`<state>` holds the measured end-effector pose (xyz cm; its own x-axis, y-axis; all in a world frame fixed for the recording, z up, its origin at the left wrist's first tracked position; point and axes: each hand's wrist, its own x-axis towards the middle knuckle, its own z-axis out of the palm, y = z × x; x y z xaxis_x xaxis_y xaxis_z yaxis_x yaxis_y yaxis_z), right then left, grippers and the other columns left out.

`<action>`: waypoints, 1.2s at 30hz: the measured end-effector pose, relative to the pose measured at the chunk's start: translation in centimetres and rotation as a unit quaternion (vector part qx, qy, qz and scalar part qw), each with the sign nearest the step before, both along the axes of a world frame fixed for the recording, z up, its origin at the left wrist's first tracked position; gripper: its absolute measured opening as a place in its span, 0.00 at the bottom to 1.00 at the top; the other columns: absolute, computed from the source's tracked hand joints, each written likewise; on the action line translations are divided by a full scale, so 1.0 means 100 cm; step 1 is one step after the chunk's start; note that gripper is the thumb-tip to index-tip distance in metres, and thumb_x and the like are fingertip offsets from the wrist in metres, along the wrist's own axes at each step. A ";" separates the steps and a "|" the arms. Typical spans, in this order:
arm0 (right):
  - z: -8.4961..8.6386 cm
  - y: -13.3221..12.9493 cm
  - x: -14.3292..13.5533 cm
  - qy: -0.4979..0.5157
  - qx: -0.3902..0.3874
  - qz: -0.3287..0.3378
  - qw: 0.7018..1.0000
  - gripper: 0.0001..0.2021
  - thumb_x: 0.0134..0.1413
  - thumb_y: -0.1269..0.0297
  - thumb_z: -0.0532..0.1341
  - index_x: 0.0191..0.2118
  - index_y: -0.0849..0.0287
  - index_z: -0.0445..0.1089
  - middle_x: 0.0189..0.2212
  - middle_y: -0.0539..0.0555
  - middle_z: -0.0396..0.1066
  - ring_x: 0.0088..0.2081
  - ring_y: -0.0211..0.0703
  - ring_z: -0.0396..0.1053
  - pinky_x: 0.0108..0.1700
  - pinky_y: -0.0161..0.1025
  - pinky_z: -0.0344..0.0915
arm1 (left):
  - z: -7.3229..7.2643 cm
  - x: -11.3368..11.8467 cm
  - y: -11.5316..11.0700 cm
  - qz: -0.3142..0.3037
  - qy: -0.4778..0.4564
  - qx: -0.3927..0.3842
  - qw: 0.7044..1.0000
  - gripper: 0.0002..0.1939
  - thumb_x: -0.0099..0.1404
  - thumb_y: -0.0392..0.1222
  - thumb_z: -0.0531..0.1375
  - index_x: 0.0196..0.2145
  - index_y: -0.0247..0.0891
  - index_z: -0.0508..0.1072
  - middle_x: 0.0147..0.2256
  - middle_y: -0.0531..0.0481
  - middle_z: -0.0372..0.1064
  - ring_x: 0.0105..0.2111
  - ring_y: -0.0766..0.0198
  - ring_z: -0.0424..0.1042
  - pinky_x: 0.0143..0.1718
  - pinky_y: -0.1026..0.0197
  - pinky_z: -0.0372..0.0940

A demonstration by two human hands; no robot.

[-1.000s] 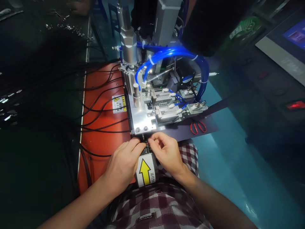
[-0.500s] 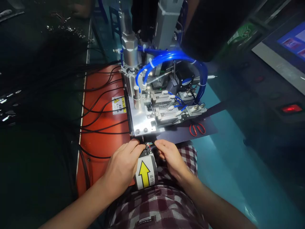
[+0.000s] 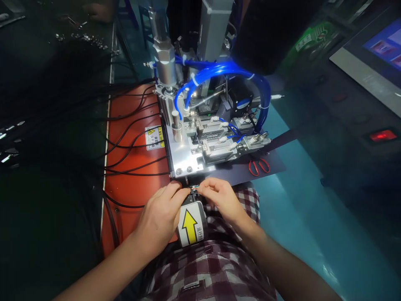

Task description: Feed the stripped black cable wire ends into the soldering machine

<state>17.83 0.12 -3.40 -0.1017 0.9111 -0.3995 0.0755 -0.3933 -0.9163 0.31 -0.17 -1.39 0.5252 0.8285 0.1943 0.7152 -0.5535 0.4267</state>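
My left hand is closed, thumb and forefinger pinched at the end of a cable, mostly hidden by the fingers. Thin coloured wires come out at its fingertips. From the other side, my right hand pinches at these wires, its fingers curled together. Both hands work just above a small black fixture. Below it lies a rounded white cover with a yellow arrow. The exact wire between my right fingertips is too small to make out.
A metal machine with pneumatic cylinders and blue hoses stands ahead. Black cables cross the orange surface on the left. Red-handled scissors lie at the machine's right. A screen is at far right.
My right hand has moved left and its fingertips now meet the wires beside my left fingertips. My left hand has stayed nearly in place. The view has shifted slightly.
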 end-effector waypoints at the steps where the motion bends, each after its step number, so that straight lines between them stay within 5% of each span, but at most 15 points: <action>1: -0.004 0.002 0.002 0.047 -0.032 0.002 0.998 0.08 0.48 0.64 0.60 0.23 0.60 0.65 0.15 0.44 0.56 0.18 0.31 0.51 0.20 0.32 0.48 | 0.002 0.000 0.000 0.002 0.018 0.009 1.000 0.13 0.63 0.29 0.51 0.41 0.32 0.72 0.35 0.43 0.67 0.32 0.56 0.66 0.31 0.56 0.65; 7: -0.013 0.004 0.004 0.082 -0.024 0.005 0.996 0.13 0.51 0.55 0.59 0.27 0.61 0.66 0.19 0.46 0.61 0.19 0.33 0.58 0.23 0.33 0.54 | 0.009 0.003 -0.006 0.013 0.141 0.009 0.990 0.15 0.62 0.31 0.52 0.45 0.35 0.70 0.35 0.43 0.65 0.32 0.55 0.63 0.30 0.55 0.61; 17: -0.023 -0.003 -0.011 0.035 0.059 -0.031 0.997 0.11 0.56 0.57 0.56 0.28 0.58 0.60 0.18 0.43 0.56 0.19 0.33 0.54 0.21 0.32 0.51 | -0.002 -0.001 -0.008 0.000 0.095 -0.014 0.995 0.18 0.62 0.28 0.50 0.49 0.31 0.67 0.38 0.42 0.64 0.35 0.56 0.63 0.36 0.55 0.65; 24: -0.018 0.003 -0.009 0.125 -0.028 -0.011 0.992 0.16 0.52 0.51 0.58 0.26 0.59 0.60 0.15 0.43 0.58 0.17 0.32 0.53 0.22 0.32 0.51 | 0.002 0.000 -0.006 0.005 0.102 -0.017 0.995 0.15 0.63 0.31 0.50 0.47 0.34 0.68 0.38 0.43 0.65 0.34 0.56 0.64 0.34 0.55 0.66; 36: -0.017 -0.001 -0.013 0.131 0.002 -0.048 0.990 0.15 0.51 0.52 0.60 0.26 0.58 0.60 0.18 0.43 0.58 0.19 0.32 0.56 0.24 0.33 0.55 | 0.004 0.004 -0.003 0.003 0.101 -0.051 0.994 0.17 0.63 0.30 0.49 0.49 0.34 0.67 0.39 0.43 0.66 0.35 0.56 0.65 0.35 0.53 0.66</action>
<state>16.52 0.06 -5.10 -0.1131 0.9234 -0.3667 -0.2022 -0.3827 -0.9015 0.74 -0.50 -1.04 0.5393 0.8421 0.0014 0.7953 -0.5099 0.3280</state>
